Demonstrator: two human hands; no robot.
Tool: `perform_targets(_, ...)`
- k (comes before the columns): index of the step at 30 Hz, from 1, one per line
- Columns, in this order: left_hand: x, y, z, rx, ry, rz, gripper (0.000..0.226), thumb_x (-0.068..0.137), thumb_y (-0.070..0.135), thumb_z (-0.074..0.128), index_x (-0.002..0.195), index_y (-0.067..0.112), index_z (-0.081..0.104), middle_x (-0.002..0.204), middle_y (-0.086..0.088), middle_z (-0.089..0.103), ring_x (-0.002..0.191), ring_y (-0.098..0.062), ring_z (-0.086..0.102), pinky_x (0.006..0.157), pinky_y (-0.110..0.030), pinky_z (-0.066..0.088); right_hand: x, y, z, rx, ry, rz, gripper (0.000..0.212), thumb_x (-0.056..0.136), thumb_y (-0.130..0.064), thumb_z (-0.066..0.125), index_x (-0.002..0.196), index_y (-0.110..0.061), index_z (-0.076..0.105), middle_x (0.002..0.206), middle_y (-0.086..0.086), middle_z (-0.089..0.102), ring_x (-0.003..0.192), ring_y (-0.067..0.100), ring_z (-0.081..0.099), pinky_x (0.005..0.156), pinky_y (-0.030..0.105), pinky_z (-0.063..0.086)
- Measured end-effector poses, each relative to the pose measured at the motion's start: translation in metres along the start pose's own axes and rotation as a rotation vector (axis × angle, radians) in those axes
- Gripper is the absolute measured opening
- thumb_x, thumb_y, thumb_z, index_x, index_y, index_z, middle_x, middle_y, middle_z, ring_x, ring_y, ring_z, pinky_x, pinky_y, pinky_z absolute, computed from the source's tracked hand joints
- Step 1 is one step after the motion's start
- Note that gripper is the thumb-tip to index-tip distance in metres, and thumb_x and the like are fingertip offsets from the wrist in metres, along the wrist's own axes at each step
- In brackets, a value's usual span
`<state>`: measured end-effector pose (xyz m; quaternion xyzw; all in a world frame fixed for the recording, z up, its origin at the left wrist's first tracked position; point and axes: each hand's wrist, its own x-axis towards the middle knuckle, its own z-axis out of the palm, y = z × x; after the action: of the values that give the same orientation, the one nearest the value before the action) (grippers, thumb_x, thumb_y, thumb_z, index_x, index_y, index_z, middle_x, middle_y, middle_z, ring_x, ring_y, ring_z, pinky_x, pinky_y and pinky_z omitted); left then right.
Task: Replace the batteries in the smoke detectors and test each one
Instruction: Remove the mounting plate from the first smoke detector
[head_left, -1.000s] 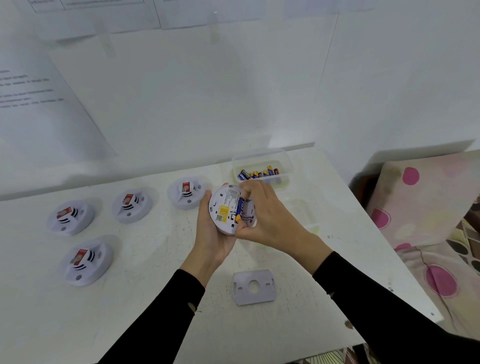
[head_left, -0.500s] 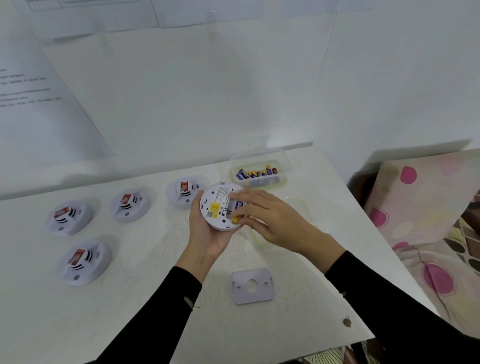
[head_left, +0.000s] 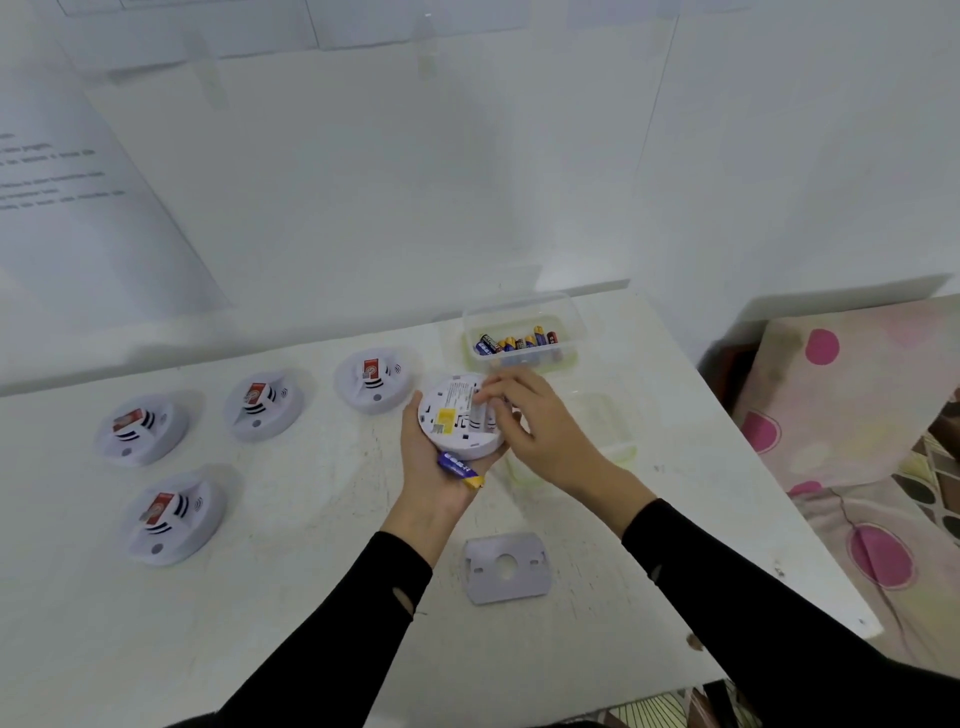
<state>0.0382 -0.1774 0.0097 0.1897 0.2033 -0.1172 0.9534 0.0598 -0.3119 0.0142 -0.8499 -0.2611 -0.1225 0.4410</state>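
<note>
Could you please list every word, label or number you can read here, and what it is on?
Nothing reads clearly.
Wall sheet: printed lines, blurred.
Held smoke detector: back label and yellow sticker, too small.
Battery in the left hand: white lettering, blurred.
Red tags on the table detectors: illegible.
Batteries in the box: illegible.

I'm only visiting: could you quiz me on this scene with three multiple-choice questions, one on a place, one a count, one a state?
1. Where is the loose battery? A in the left hand; B in a pocket; C on a chair.
2. How many detectors lie on the table? A two; B four; C six.
3. The grey plate is: A clipped to a detector; B broken in two; C lying loose on the table.
Answers: 1 A, it rests in the palm below the held detector. 2 B, four sit at the left. 3 C, it lies alone between the forearms.
</note>
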Motion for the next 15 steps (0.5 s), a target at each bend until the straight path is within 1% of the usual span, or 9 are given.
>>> perform_targets(2, 0.000, 0.002, 0.000, -0.039, -0.002, 0.015, 0.056, 0.097, 0.044, 0.047, 0.136, 0.004, 0.055, 0.114, -0.023, 0.067, 0.097, -0.036, 0.065, 0.081, -0.050, 0.059, 0.000, -0.002, -0.003, 0.046, 0.019, 0.030, 0.029, 0.096, -0.016, 0.043, 0.107, -0.009, 0.068, 0.114, 0.003, 0.060, 0.111, 0.010, 0.052, 0.097, 0.023, 0.041)
perform_targets(4, 0.003, 0.008, 0.001, -0.070, 0.003, 0.074, 0.052, 0.099, 0.038, 0.045, 0.135, 0.002, 0.055, 0.120, -0.026, 0.065, 0.102, -0.041, 0.063, 0.080, -0.058, 0.057, -0.006, -0.005, -0.004, 0.072, 0.038, 0.074, 0.026, 0.099, -0.019, 0.044, 0.114, -0.014, 0.065, 0.121, 0.001, 0.057, 0.119, 0.013, 0.048, 0.102, 0.020, 0.035)
perform_targets(5, 0.004, 0.012, 0.001, -0.074, 0.016, 0.104, 0.051, 0.099, 0.037, 0.044, 0.135, 0.002, 0.055, 0.124, -0.027, 0.063, 0.104, -0.043, 0.061, 0.079, -0.060, 0.055, -0.011, -0.008, -0.004, 0.069, 0.045, 0.071, 0.024, 0.099, -0.022, 0.047, 0.115, -0.016, 0.064, 0.122, 0.000, 0.055, 0.120, 0.014, 0.047, 0.102, 0.019, 0.033)
perform_targets(6, 0.006, 0.017, 0.001, -0.077, 0.030, 0.125, 0.053, 0.099, 0.036, 0.044, 0.137, 0.002, 0.053, 0.129, -0.027, 0.060, 0.106, -0.044, 0.060, 0.078, -0.061, 0.055, -0.018, -0.010, -0.005, 0.064, 0.037, 0.054, 0.021, 0.097, -0.025, 0.051, 0.113, -0.017, 0.064, 0.119, 0.000, 0.054, 0.117, 0.015, 0.047, 0.100, 0.018, 0.033)
perform_targets(8, 0.009, 0.023, 0.000, -0.115, 0.033, 0.136, 0.055, 0.097, 0.037, 0.046, 0.140, 0.004, 0.052, 0.136, -0.025, 0.057, 0.111, -0.045, 0.060, 0.080, -0.062, 0.057, -0.030, -0.016, -0.004, 0.094, -0.015, 0.023, 0.016, 0.092, -0.028, 0.062, 0.104, -0.018, 0.064, 0.108, -0.001, 0.054, 0.104, 0.012, 0.051, 0.091, 0.015, 0.036)
perform_targets(10, 0.011, 0.024, 0.001, -0.140, 0.023, 0.160, 0.052, 0.096, 0.039, 0.049, 0.137, 0.007, 0.056, 0.133, -0.024, 0.061, 0.112, -0.044, 0.060, 0.084, -0.061, 0.055, -0.033, -0.021, -0.002, 0.166, -0.072, 0.036, 0.016, 0.088, -0.030, 0.068, 0.098, -0.019, 0.063, 0.096, -0.004, 0.057, 0.091, 0.009, 0.053, 0.079, 0.012, 0.037)
perform_targets(12, 0.012, 0.022, 0.004, -0.130, 0.019, 0.184, 0.047, 0.095, 0.042, 0.051, 0.126, 0.009, 0.063, 0.125, -0.023, 0.065, 0.111, -0.045, 0.061, 0.086, -0.059, 0.056, -0.032, -0.023, 0.002, 0.198, -0.077, 0.054, 0.019, 0.086, -0.034, 0.069, 0.098, -0.020, 0.063, 0.089, -0.005, 0.059, 0.084, 0.010, 0.054, 0.074, 0.011, 0.037)
perform_targets(13, 0.010, 0.021, 0.007, -0.104, 0.013, 0.195, 0.045, 0.095, 0.045, 0.051, 0.119, 0.010, 0.066, 0.119, -0.022, 0.068, 0.106, -0.045, 0.064, 0.086, -0.056, 0.057, -0.029, -0.023, 0.003, 0.203, -0.072, 0.059, 0.020, 0.085, -0.035, 0.070, 0.098, -0.021, 0.064, 0.088, -0.005, 0.060, 0.083, 0.010, 0.055, 0.073, 0.011, 0.037)
perform_targets(15, 0.008, 0.018, 0.013, -0.052, -0.001, 0.214, 0.045, 0.096, 0.049, 0.048, 0.108, 0.011, 0.068, 0.102, -0.020, 0.073, 0.089, -0.043, 0.071, 0.090, -0.052, 0.055, -0.025, -0.023, 0.006, 0.202, -0.065, 0.079, 0.019, 0.085, -0.034, 0.071, 0.096, -0.019, 0.066, 0.087, -0.004, 0.061, 0.080, 0.011, 0.055, 0.071, 0.011, 0.037)
